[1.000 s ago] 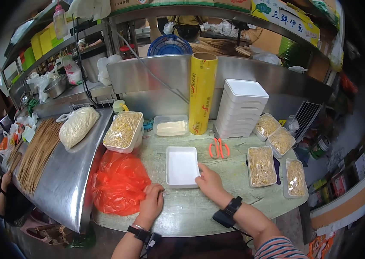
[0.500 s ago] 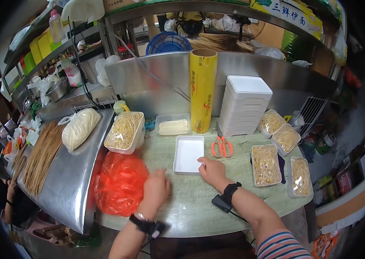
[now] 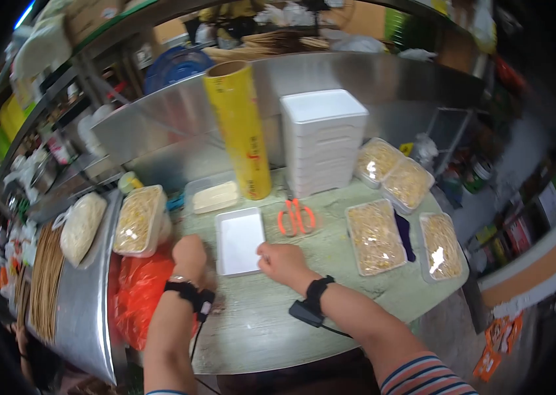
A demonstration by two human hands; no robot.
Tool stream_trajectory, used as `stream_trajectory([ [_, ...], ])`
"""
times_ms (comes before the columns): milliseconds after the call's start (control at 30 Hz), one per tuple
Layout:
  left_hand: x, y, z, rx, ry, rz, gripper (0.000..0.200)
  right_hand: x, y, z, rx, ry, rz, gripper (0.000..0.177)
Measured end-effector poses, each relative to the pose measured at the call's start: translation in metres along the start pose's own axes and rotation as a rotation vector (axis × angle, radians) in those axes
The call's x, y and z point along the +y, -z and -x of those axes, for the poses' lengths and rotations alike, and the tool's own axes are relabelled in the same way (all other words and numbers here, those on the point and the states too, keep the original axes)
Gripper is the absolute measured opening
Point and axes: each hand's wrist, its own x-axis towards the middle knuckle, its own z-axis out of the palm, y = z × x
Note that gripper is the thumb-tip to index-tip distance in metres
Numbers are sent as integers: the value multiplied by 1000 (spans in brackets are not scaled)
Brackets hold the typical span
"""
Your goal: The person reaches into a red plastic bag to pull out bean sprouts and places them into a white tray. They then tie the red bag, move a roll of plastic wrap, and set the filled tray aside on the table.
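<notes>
On the green table top lies a shallow white tray with nothing in it. My right hand is at the tray's right edge, its fingers curled at the rim. To the left, my left hand is over the edge of a red plastic bag, fingers curled and mostly hidden. Just above that hand stands a wrapped tray of bean sprouts. Orange-handled scissors lie right of the white tray. Behind it are a clear container with a pale block and an upright yellow film roll.
A tall stack of white trays stands at the back. Several wrapped sprout trays sit on the right. On the steel counter at left are wooden skewers and a bag of pale food. A metal panel runs behind.
The view has shifted, so the table's things appear further left. My left hand has moved up toward the stacked sprout tray. My right hand remains at the white tray's edge.
</notes>
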Motion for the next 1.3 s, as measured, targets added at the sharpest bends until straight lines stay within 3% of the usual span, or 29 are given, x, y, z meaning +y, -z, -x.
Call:
stream_trajectory([
  [67, -18, -18, -7, 227, -77, 81, 11, 3, -3, -1, -44, 100, -16, 15],
  [167, -6, 33, 4, 290, -245, 441, 12, -3, 0, -1, -83, 160, -89, 22],
  [333, 49, 69, 52, 356, -405, 371, 29, -6, 7, -1, -93, 153, -115, 31],
  [400, 73, 68, 80, 358, -494, 491, 34, -2, 0, 0, 24, 121, -122, 30],
  [433, 81, 61, 93, 359, -498, 491, 34, -3, 2, -2, -21, -24, -210, 27],
  [533, 83, 33, 117, 371, -446, 627, 38, 5, 0, -2, 39, -87, -303, 24],
  [600, 74, 11, 124, 474, -463, 484, 35, 10, -4, 0, 71, -64, -346, 23],
  [733, 45, -7, 115, 363, -376, 299, 31, 5, -1, 15, 11, 43, -280, 26],
  [800, 32, -11, 110, 410, -346, 302, 33, -1, 13, 30, 15, 77, -258, 30],
  [867, 28, -15, 107, 489, -288, 315, 37, -8, 36, 48, 206, 31, 208, 50],
  [967, 37, 5, 135, 442, -326, 357, 46, 10, 43, 61, 222, -132, 342, 64],
  [1100, 44, 17, 167, 345, -410, 427, 52, 33, 45, 52, 200, -340, 475, 69],
  [1233, 43, 26, 164, 451, -337, 394, 55, 28, 44, 53, 229, -363, 523, 62],
  [1300, 35, 18, 146, 472, -322, 356, 56, 18, 57, 57, 155, -355, 266, 42],
])
